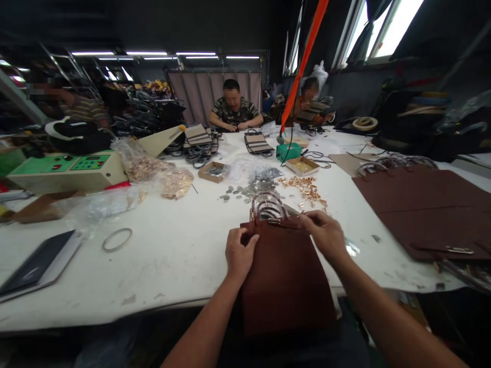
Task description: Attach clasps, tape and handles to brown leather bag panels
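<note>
The left hand [240,255] grips the left edge of a dark brown bag piece [286,281], thumb on the front face and curled fingers at the edge, near its upper corner. The right hand [328,235] is at the opposite upper corner, thumb and fingertips drawn together by the end of a narrow brown strap [289,223] — whether they pinch the strap or some small part is too blurred to tell. The bag piece hangs between the two hands and runs down below them, past the near edge of the white table [172,276]. Just beyond the hands, clear-wrapped handles [268,204] rise from its top, and a metal buckle [274,221] lies between the hands.

Farther ahead of the hands are scattered grey metal plates [253,189] and, nearer the right hand's side, gold-coloured fittings [307,188]. Well to the right of the right hand lies a stack of brown panels [422,204]. Left of the left hand are a ring [117,239] and, farther off, a dark notebook [38,263] — and straight ahead, across the table, sits a co-worker in a camouflage top [245,110]
</note>
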The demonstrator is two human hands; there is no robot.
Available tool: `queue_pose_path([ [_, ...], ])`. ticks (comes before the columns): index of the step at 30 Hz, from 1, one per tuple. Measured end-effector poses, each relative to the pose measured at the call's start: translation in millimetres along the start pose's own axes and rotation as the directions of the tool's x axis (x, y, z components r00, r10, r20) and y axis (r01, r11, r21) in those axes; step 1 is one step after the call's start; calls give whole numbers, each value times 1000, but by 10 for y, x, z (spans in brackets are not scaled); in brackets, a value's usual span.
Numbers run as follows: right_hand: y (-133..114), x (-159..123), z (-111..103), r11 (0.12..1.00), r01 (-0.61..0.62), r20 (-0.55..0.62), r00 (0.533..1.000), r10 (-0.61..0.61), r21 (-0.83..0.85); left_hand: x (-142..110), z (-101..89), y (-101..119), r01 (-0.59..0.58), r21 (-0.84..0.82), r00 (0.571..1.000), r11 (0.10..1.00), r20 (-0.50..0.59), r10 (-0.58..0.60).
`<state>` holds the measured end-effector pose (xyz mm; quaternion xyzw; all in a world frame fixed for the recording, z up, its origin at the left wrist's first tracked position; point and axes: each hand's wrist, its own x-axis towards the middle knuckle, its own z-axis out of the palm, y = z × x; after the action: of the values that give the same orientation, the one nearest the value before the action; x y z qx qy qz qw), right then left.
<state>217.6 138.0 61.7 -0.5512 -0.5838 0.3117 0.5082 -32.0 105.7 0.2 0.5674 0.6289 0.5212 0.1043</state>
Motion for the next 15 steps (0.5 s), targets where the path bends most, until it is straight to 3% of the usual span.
queue_pose_path([
  [2,-145,-329,353,992,-53,211,977,28,114,-10,-27,61,2,2,1000,1000,-18,-2],
  [3,-176,-451,511,987,-89,264,963,50,136,-17,-49,101,10,-5,1000,1000,-22,-10],
  [6,-146,-622,817,975,-163,271,955,118,152,-28,-145,225,104,-55,994,993,-18,-105],
  [11,-42,-593,892,980,-144,243,964,108,137,31,-319,307,339,-196,940,920,27,-341],
  [13,-42,-594,891,981,-144,229,967,111,133,50,-363,282,469,-327,882,820,127,-454],
  [15,-55,-606,903,988,-116,212,973,93,100,43,-378,240,577,-477,813,663,255,-524],
])
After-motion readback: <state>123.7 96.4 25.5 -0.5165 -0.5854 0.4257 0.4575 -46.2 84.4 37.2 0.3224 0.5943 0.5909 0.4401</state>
